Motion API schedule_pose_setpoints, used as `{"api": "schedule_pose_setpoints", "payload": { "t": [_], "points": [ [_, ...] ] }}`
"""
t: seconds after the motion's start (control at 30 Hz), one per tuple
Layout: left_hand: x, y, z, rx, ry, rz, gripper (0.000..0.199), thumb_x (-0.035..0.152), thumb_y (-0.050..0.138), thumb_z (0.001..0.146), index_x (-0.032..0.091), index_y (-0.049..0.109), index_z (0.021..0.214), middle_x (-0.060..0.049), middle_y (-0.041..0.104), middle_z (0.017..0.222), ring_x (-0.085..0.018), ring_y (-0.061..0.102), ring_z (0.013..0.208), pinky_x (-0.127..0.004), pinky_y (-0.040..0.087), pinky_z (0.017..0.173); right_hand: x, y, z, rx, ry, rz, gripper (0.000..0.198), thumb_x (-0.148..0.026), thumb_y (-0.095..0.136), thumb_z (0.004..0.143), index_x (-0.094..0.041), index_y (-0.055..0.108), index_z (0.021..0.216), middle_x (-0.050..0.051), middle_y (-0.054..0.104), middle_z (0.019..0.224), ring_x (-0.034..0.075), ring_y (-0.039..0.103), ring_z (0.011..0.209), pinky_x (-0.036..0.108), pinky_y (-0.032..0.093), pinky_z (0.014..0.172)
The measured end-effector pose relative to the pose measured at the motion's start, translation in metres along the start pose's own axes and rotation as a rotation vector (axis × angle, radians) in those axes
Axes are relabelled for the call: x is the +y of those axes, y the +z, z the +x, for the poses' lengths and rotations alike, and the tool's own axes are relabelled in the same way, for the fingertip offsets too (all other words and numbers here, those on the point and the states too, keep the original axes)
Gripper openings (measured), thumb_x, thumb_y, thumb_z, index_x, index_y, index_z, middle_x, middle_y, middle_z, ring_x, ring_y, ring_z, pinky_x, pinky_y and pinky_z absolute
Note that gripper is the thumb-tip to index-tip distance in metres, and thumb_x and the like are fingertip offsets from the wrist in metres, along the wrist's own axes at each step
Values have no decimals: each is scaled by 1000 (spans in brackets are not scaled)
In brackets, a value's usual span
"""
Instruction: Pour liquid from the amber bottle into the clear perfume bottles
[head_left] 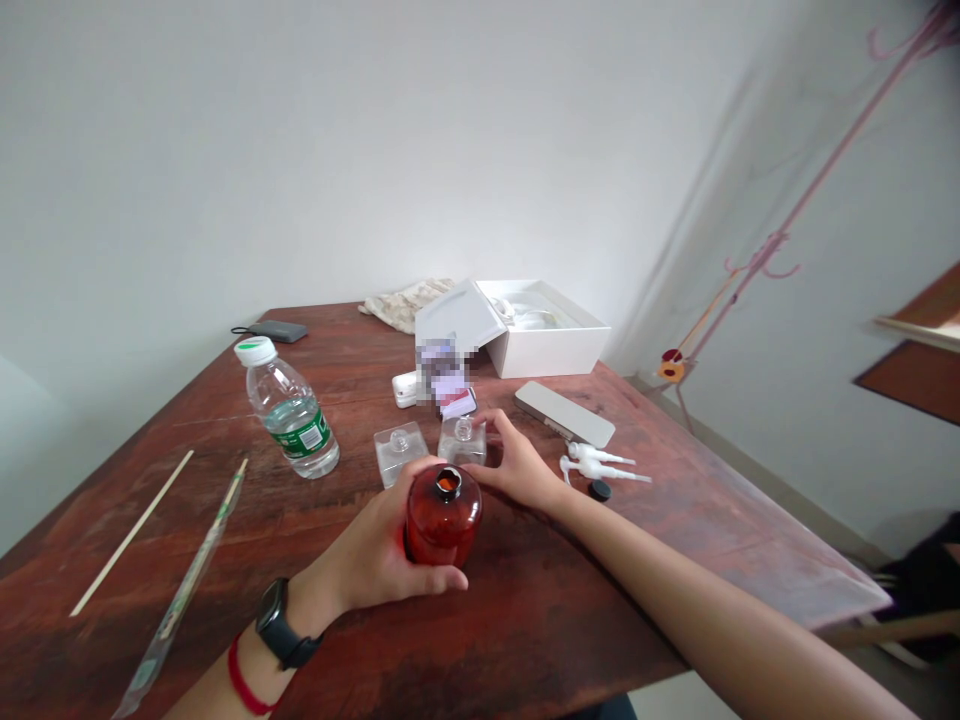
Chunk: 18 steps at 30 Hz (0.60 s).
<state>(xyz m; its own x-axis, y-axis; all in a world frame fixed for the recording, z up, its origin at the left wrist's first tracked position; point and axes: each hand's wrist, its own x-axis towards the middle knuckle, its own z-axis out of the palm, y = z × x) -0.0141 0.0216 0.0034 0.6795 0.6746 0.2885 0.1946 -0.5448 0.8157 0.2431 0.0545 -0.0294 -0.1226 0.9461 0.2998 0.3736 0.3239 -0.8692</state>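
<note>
My left hand (390,545) is wrapped round a reddish-brown bottle (444,520) with an uncapped neck, near the table's front. Just beyond it, my right hand (514,460) has its thumb and fingers on either side of a clear square bottle (463,440). Part of that bottle is behind the brown one. A second clear square bottle (399,450) stands to its left. White pump heads (596,465) lie to the right of my right hand, with a small black cap (599,490) beside them.
A water bottle (296,420) stands at the left, near a bare wooden stick (133,530) and wrapped chopsticks (191,580). Behind are a phone (454,395), a white case (405,389), an open white box (551,345), a grey flat case (566,412) and a cloth (401,304).
</note>
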Motion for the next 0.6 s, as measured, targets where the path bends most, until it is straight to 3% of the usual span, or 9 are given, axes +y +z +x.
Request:
{"api": "schedule_pose_setpoints", "payload": {
  "t": [0.6],
  "points": [
    [3, -1, 4, -29, 6, -21, 93, 68, 86, 77, 22, 45, 146, -14, 61, 141, -38, 62, 128, -50, 48, 113, -4, 0, -1, 3, 7, 0, 61, -33, 90, 73, -27, 54, 121, 4, 68, 117, 27, 68, 106, 45, 56, 95]
  ]
}}
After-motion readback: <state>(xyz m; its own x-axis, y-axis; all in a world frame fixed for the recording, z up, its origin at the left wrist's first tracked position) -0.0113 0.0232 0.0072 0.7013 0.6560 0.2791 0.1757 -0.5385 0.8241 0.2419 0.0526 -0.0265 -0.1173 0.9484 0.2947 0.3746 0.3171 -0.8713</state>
